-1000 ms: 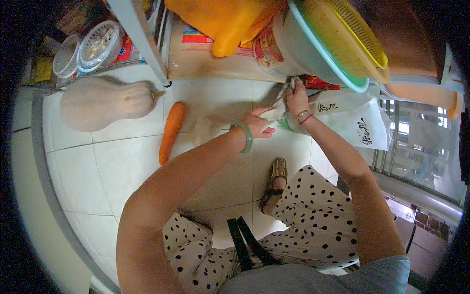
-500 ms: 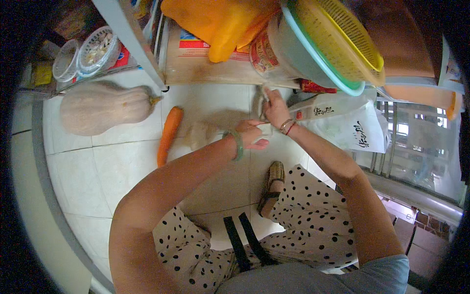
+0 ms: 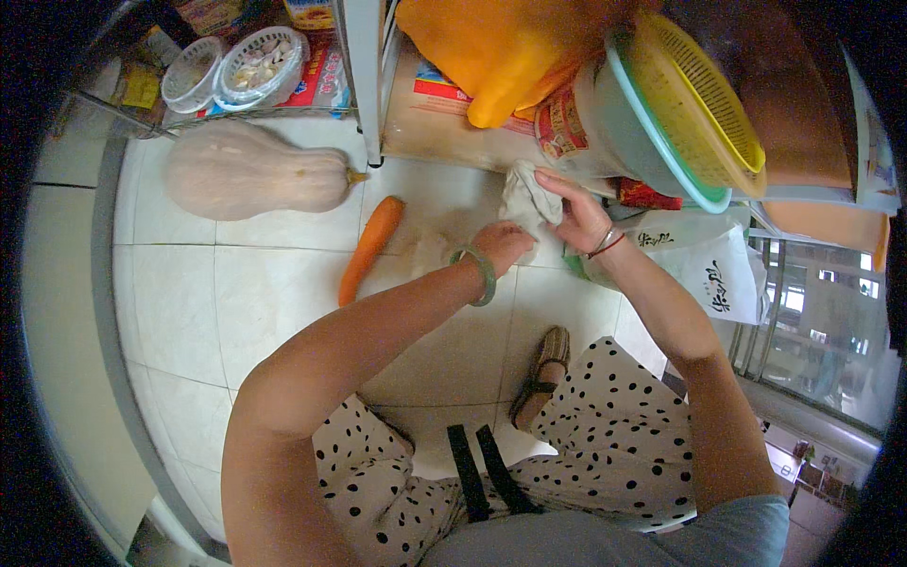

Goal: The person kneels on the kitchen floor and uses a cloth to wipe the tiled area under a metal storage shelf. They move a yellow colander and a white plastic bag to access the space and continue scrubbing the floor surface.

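The left hand (image 3: pixel 503 244) was closed, knuckles up, on the near part of a pale bag (image 3: pixel 525 194) that lay crumpled on the tiled floor (image 3: pixel 189 302); how much of the bag sat inside the fist could not be told. The right hand (image 3: pixel 578 215) pinched the bag's far right edge between thumb and fingers, just in front of a shelf (image 3: pixel 444 123). A carrot (image 3: pixel 370 248) lay just left of the left hand, and a squash (image 3: pixel 248 172) lay farther left, apart from it. To the right, a yellow colander (image 3: pixel 699 94) sat tilted in a green bowl (image 3: pixel 642 142), above a white sack (image 3: pixel 709 265). Two small baskets (image 3: pixel 231 66) stood at far left.
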Available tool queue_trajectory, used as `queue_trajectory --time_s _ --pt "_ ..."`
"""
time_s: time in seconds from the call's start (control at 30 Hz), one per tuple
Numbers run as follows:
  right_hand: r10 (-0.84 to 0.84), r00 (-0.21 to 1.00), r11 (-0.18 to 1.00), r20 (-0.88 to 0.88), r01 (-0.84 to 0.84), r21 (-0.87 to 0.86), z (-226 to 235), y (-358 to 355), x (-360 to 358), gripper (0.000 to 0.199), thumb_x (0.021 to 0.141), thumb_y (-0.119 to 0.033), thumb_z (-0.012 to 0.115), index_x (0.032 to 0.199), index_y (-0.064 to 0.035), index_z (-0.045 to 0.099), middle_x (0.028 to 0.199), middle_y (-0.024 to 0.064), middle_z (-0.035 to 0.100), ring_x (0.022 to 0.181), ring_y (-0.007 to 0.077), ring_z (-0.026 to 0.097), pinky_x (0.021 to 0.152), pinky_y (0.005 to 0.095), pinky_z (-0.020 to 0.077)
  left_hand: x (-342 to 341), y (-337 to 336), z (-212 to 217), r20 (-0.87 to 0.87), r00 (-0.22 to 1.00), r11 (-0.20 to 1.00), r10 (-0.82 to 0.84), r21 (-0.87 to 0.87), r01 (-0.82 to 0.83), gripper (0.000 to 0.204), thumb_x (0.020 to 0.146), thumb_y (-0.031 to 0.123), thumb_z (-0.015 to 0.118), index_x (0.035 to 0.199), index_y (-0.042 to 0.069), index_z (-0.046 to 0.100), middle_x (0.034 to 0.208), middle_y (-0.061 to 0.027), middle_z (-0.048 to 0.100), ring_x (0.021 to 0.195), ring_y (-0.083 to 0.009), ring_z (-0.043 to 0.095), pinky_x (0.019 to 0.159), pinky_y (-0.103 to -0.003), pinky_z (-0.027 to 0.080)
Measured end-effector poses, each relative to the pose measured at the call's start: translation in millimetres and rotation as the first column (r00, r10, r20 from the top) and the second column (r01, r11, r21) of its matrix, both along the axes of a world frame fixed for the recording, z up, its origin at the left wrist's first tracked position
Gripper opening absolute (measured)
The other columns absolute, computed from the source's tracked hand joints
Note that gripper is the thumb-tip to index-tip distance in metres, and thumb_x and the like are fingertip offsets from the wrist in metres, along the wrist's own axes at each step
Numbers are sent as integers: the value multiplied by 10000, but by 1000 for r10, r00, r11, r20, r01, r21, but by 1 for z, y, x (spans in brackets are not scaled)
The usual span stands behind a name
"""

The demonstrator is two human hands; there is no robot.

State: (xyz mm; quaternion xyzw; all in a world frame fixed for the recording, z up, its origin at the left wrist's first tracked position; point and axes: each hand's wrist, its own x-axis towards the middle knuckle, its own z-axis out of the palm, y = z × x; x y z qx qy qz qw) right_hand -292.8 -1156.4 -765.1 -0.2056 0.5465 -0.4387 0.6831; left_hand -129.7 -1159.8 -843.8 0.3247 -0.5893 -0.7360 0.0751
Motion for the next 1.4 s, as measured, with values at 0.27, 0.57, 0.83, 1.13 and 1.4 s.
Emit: queue_trajectory --time_s 0.27,0.57,0.83,1.13,1.4 --pt "-68 995 990 68 59 130 6 10 7 203 876 -244 512 992 -89 570 888 1 632 678 100 594 609 251 489 5 7 8 34 880 742 473 -554 -377 450 726 322 669 1006 -8 546 924 -132 596 890 -285 564 842 -349 430" --pt "244 803 969 -544 -224 104 -22 10 -10 306 866 -266 564 1089 -58 587 950 -31 598 803 28 489 717 190 383 9 -24 32 -45 758 670 651 503 -546 449 867 484 414 1015 86 559 931 -51 592 826 -164 590 735 -312 466" --pt "14 998 992 -68 -6 124 -3 -3 -1 202 831 -224 610 924 -45 629 850 7 615 854 104 554 757 206 419 28 -43 7 98 789 646 606 518 -560 420 838 363 554 1168 121 460 1096 -87 533 956 -213 554 735 -399 496" --pt "154 827 815 -541 -415 -404 -5 -15 29 328 787 -64 632 1109 -41 575 1169 40 526 1125 124 445 954 265 337 2 -20 -11 23 857 680 515 598 -425 305 868 261 501 1103 67 490 955 -92 583 785 -225 591 585 -375 505" --pt "50 637 837 -769 -447 -316 -57 -34 47 350 795 -18 588 1143 -35 550 1090 85 540 982 177 532 848 244 409 -3 -23 -15 106 915 706 390 604 -370 357 842 251 531 1138 72 442 1086 -65 527 943 -285 567 726 -461 523"
